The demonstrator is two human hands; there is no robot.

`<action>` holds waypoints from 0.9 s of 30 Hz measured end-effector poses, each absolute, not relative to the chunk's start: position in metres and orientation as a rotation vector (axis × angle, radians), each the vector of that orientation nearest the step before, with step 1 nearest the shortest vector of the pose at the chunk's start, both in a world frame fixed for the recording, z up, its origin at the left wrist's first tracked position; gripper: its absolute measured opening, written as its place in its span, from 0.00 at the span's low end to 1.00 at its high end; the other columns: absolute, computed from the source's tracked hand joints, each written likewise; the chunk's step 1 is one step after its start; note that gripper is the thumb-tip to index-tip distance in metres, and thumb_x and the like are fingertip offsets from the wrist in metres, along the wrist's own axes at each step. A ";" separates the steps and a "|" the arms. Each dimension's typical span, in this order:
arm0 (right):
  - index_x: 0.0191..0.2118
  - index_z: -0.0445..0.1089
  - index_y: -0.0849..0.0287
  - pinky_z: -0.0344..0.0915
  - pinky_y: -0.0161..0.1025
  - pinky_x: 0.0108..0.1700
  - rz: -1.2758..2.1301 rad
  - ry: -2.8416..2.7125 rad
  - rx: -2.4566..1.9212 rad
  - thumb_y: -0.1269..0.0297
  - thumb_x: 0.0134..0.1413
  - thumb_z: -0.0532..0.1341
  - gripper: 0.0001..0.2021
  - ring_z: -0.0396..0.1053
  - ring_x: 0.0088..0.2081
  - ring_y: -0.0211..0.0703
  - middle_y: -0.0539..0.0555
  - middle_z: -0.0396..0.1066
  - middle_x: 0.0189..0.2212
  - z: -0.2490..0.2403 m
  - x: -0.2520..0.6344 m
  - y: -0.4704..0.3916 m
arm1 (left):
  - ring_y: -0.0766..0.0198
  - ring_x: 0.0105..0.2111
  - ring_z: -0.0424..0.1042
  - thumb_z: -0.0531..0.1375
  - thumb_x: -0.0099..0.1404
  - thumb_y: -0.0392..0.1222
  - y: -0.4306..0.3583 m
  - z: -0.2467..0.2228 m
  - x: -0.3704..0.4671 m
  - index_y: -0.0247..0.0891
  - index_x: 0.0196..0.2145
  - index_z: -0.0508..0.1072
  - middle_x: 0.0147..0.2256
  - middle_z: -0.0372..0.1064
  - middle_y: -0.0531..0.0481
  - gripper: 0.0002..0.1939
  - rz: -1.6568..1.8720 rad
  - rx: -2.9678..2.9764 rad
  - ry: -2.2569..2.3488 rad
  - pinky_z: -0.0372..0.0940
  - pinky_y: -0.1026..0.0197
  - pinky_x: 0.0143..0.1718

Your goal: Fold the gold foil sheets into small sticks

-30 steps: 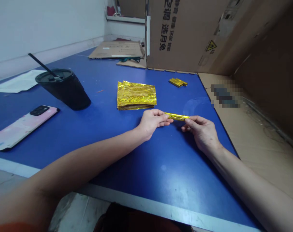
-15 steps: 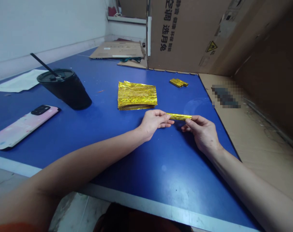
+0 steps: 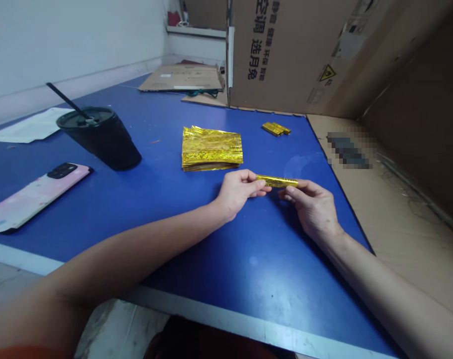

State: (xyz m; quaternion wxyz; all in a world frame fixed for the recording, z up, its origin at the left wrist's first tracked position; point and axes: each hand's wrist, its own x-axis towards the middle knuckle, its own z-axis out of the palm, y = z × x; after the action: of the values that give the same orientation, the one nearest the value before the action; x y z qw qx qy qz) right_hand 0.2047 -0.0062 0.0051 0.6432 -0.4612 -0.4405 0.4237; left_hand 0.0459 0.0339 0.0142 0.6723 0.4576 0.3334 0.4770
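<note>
A narrow folded strip of shiny gold foil paper (image 3: pixel 277 181) is stretched level between my two hands, above the blue table. My left hand (image 3: pixel 238 192) pinches its left end between thumb and fingers. The right end is gripped by my right hand (image 3: pixel 316 202), thumb in front and fingers behind. Just beyond my left hand lies a stack of gold foil paper sheets (image 3: pixel 212 147). Farther back and to the right, a few small folded gold foil pieces (image 3: pixel 276 128) rest on the table.
To the left stand a black tumbler (image 3: pixel 105 139) with a straw and a pink-white phone (image 3: pixel 39 197) lying flat. White paper (image 3: pixel 28 125) lies behind them. A large cardboard box (image 3: pixel 286 60) walls off the back right; a cardboard sheet (image 3: pixel 398 214) covers the right side.
Both hands still hold the gold foil strip in nearly the same place. The strip has turned slightly, and the left fingers have curled in a little.
</note>
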 end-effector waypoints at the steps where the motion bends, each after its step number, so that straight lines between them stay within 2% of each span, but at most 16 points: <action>1: 0.27 0.70 0.57 0.65 0.36 0.30 0.966 -0.991 -1.026 0.70 0.36 0.67 0.07 0.68 0.24 0.35 0.47 0.70 0.23 0.006 0.205 -0.006 | 0.66 0.27 0.73 0.61 0.50 0.31 0.035 0.014 0.046 0.32 0.22 0.62 0.21 0.67 0.54 0.08 1.085 1.045 0.754 0.66 0.66 0.30; 5: 0.33 0.69 0.54 0.66 0.38 0.31 0.978 -1.033 -0.973 0.69 0.36 0.67 0.13 0.69 0.26 0.37 0.48 0.72 0.31 0.010 0.203 -0.008 | 0.66 0.26 0.73 0.62 0.50 0.32 0.035 0.010 0.047 0.32 0.23 0.63 0.23 0.68 0.53 0.08 1.099 1.120 0.740 0.67 0.65 0.30; 10: 0.32 0.73 0.57 0.66 0.39 0.35 0.983 -1.168 -1.063 0.67 0.40 0.65 0.08 0.69 0.27 0.38 0.50 0.73 0.29 0.010 0.200 -0.012 | 0.66 0.28 0.73 0.62 0.50 0.31 0.031 0.008 0.047 0.32 0.25 0.62 0.25 0.69 0.53 0.09 1.084 1.186 0.704 0.67 0.63 0.32; 16: 0.32 0.74 0.56 0.65 0.39 0.34 0.910 -1.232 -1.098 0.66 0.40 0.65 0.08 0.68 0.27 0.37 0.50 0.72 0.29 0.009 0.201 -0.013 | 0.68 0.28 0.72 0.61 0.50 0.30 0.030 0.010 0.046 0.36 0.37 0.63 0.30 0.69 0.52 0.16 1.084 1.236 0.689 0.67 0.66 0.28; 21: 0.30 0.74 0.56 0.64 0.36 0.33 0.935 -1.229 -1.090 0.68 0.42 0.64 0.06 0.68 0.27 0.36 0.49 0.72 0.27 0.007 0.201 -0.012 | 0.68 0.28 0.71 0.60 0.52 0.33 0.029 0.009 0.046 0.31 0.31 0.70 0.26 0.70 0.50 0.06 1.015 1.306 0.683 0.67 0.66 0.29; 27: 0.29 0.74 0.58 0.64 0.36 0.32 0.965 -1.220 -1.119 0.68 0.42 0.64 0.04 0.67 0.26 0.36 0.49 0.72 0.24 0.008 0.200 -0.013 | 0.67 0.26 0.72 0.60 0.52 0.32 0.027 0.011 0.046 0.29 0.29 0.71 0.26 0.71 0.49 0.04 1.023 1.268 0.720 0.67 0.64 0.29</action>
State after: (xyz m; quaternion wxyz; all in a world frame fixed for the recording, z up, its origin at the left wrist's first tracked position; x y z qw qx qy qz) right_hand 0.2001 -0.0134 0.0076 0.5754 -0.4777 -0.5207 0.4119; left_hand 0.0459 0.0268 0.0107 0.6290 0.5534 0.3142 0.4464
